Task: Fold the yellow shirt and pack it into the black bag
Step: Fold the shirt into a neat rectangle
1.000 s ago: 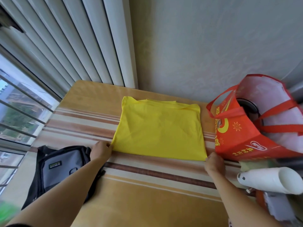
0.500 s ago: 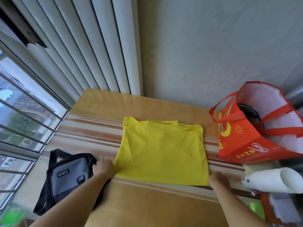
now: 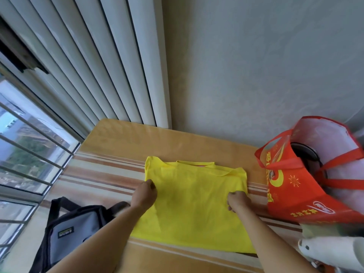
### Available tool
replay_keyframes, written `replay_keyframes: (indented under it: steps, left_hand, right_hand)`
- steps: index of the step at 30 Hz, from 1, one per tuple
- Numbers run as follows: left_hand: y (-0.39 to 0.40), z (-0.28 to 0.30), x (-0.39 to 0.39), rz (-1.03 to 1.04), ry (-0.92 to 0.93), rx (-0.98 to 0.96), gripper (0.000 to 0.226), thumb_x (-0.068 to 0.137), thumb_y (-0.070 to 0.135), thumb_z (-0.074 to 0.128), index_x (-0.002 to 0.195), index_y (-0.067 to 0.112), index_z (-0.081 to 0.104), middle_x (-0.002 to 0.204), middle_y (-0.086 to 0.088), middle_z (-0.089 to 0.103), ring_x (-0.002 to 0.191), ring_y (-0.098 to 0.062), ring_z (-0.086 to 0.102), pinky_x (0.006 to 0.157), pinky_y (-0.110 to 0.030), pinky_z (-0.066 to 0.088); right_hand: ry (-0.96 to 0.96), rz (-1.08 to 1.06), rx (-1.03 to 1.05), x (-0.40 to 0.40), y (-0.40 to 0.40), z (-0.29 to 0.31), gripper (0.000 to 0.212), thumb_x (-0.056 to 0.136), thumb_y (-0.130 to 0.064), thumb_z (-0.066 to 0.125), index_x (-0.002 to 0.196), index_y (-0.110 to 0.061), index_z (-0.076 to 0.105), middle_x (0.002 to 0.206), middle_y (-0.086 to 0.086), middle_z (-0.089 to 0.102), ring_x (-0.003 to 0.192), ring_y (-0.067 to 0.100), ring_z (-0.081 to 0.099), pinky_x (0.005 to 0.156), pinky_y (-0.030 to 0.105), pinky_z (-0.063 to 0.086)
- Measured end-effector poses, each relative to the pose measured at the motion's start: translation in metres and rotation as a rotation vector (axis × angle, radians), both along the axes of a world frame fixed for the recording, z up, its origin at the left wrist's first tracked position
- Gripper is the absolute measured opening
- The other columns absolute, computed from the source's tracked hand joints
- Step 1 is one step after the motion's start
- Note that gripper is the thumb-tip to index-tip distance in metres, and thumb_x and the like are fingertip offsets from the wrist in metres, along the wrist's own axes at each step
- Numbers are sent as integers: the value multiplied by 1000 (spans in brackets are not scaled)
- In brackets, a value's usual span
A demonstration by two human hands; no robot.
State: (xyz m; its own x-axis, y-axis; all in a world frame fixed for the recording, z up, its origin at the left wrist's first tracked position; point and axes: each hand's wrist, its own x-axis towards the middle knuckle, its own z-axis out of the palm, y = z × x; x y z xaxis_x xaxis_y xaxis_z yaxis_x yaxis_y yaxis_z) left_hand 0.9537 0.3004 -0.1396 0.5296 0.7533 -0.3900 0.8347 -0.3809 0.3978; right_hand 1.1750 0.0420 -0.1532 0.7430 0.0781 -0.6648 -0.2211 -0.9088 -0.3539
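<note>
The yellow shirt (image 3: 194, 201) lies flat as a folded rectangle on the striped wooden table (image 3: 122, 146), collar toward the wall. My left hand (image 3: 144, 195) pinches the shirt's left edge about halfway up. My right hand (image 3: 237, 200) pinches the right edge at the same height. The black bag (image 3: 72, 231) with a grey front panel lies at the table's left front corner, just left of my left forearm, its strap reaching toward the shirt.
A red shopping bag (image 3: 291, 186) stands at the right, close to the shirt's right edge. A white rolled object (image 3: 332, 251) lies at the right front. A window with bars (image 3: 25, 154) is to the left, a wall behind the table.
Both hands left the shirt's near corners and moved forward to the middle of its side edges, where they now pinch the cloth. The camera tilted upward.
</note>
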Motion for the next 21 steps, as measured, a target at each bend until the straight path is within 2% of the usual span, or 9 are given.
replay_keyframes:
  steps: [1, 3, 7, 10, 12, 15, 17, 19, 21]
  left_hand:
    - [0, 0, 12, 30, -26, -101, 14, 87, 15, 53, 92, 14, 66, 88, -8, 69, 78, -28, 66, 61, -30, 47]
    - [-1, -2, 35, 97, -110, -325, 19, 86, 8, 52, 89, 15, 68, 83, -9, 72, 67, -23, 69, 54, -25, 47]
    - [7, 1, 68, 192, -216, -656, 32, 89, -3, 41, 93, 10, 69, 86, -12, 71, 62, -24, 68, 49, -23, 45]
    - [11, 5, 87, 187, -207, -820, 35, 92, -3, 42, 109, 11, 68, 92, -11, 71, 60, -20, 69, 52, -24, 47]
    - [17, 5, 98, 228, -294, -868, 39, 92, -2, 44, 119, 17, 66, 98, -8, 73, 66, -23, 72, 56, -26, 50]
    - [29, 1, 114, 386, -536, -828, 53, 89, -4, 39, 127, 28, 58, 109, -6, 73, 83, -30, 73, 70, -33, 53]
    - [35, -3, 121, 475, -649, -743, 55, 90, -5, 39, 130, 29, 55, 110, -5, 71, 85, -32, 72, 75, -36, 54]
    - [40, -11, 122, 449, -609, -486, 51, 89, -3, 45, 128, 26, 59, 108, -4, 68, 82, -29, 71, 65, -31, 54]
    - [47, -17, 117, 327, -407, -125, 49, 82, -2, 49, 120, 26, 65, 107, -2, 66, 92, -27, 66, 67, -33, 52]
  right_hand:
    - [7, -61, 71, 7, 8, -4, 38, 96, -27, 48, 75, -4, 70, 62, 8, 72, 59, 27, 69, 65, 37, 57]
    - [48, -190, 184, 21, 22, -9, 45, 99, -36, 46, 79, -3, 69, 62, 5, 72, 48, 24, 65, 54, 35, 50]
    - [143, -353, 241, 53, 42, -14, 56, 97, -51, 48, 78, -3, 70, 70, 8, 75, 39, 21, 57, 42, 25, 34]
    - [186, -348, 244, 71, 52, -15, 41, 96, -35, 51, 76, -4, 68, 61, 4, 73, 36, 17, 49, 37, 20, 28]
    - [208, -403, 324, 81, 59, -17, 32, 97, -24, 47, 77, -7, 64, 53, 0, 69, 32, 13, 44, 33, 17, 24]
    - [226, -573, 525, 99, 66, -22, 37, 102, -28, 37, 84, -9, 63, 50, -2, 67, 27, 7, 43, 29, 13, 21]
    - [182, -622, 585, 110, 69, -24, 35, 102, -28, 35, 90, -10, 63, 58, 3, 69, 28, 9, 48, 29, 13, 26]
    - [-17, -402, 473, 113, 69, -26, 30, 97, -25, 42, 83, -13, 65, 71, 11, 71, 39, 16, 61, 39, 20, 41]
    - [-317, -69, 259, 111, 63, -25, 19, 88, -21, 54, 81, -14, 70, 83, 14, 74, 68, 31, 71, 62, 34, 52]
